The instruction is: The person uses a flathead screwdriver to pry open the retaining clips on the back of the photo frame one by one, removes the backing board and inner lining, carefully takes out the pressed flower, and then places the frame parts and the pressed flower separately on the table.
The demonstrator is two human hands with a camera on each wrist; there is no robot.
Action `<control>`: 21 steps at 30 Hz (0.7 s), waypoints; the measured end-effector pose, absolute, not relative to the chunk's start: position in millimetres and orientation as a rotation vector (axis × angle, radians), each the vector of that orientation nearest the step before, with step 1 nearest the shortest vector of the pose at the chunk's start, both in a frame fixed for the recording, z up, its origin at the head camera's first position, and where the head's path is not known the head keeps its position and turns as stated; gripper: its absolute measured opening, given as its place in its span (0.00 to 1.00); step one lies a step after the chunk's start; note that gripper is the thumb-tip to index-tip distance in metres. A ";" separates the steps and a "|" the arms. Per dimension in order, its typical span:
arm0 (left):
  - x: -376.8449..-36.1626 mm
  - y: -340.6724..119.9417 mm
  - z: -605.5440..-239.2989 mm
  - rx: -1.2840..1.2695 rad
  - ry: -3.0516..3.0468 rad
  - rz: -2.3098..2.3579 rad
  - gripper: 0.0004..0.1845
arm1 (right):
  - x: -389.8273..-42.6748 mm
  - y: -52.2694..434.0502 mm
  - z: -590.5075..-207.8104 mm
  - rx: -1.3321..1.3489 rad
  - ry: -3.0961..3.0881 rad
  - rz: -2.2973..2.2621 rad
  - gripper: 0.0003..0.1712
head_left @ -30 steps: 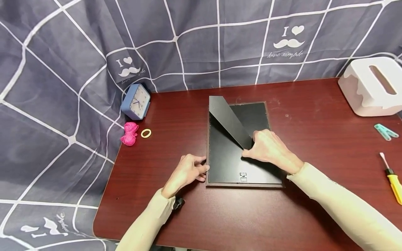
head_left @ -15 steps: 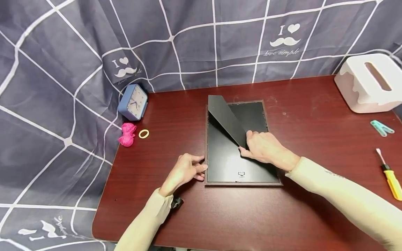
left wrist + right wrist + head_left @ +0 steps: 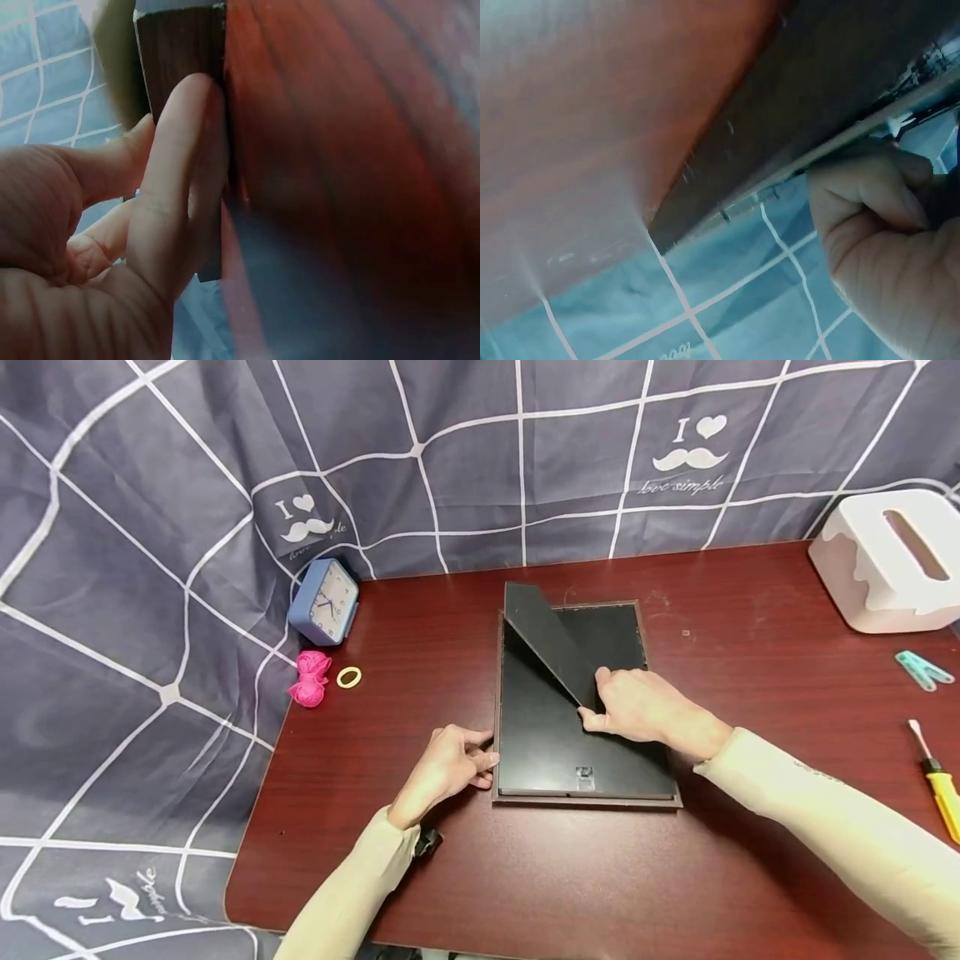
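A picture frame lies face down on the table, its black backing board showing. From the board a black easel stand slants up, its far end raised. My right hand grips the near part of the stand, thumb toward the left; its curled fingers show beyond the frame's side in the right wrist view. At the frame's left edge rests my left hand. One straight finger lies flat along the dark wooden side in the left wrist view, with the thumb tip beside it.
A blue clock, pink yarn and a yellow ring are at the left. On the right are a white tissue box, a teal clip and a yellow-handled screwdriver. A grey patterned cloth hangs behind the table.
The backing board's near edge now stands slightly raised from the frame, and the stand has tilted a little. My right hand keeps its grip; my left hand stays at the left edge.
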State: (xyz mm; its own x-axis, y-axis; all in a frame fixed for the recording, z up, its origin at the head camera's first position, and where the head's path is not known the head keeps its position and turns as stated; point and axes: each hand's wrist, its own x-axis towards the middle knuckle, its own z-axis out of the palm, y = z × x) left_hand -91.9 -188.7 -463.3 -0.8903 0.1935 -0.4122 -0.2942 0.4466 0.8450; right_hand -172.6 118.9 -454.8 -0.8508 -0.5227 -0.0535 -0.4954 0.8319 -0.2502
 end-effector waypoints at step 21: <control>-90.3 -189.9 -463.8 -0.116 2.228 1.428 0.28 | -110.8 177.6 -442.9 -0.500 2.974 -0.787 0.26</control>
State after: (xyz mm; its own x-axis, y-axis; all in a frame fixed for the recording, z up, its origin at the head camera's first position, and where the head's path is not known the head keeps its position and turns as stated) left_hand -90.3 -189.9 -463.8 -0.8773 0.1861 -0.4424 -0.3242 0.4499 0.8322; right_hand -110.8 177.6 -442.9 -0.9482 -0.3125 0.0572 -0.2998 0.8209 -0.4859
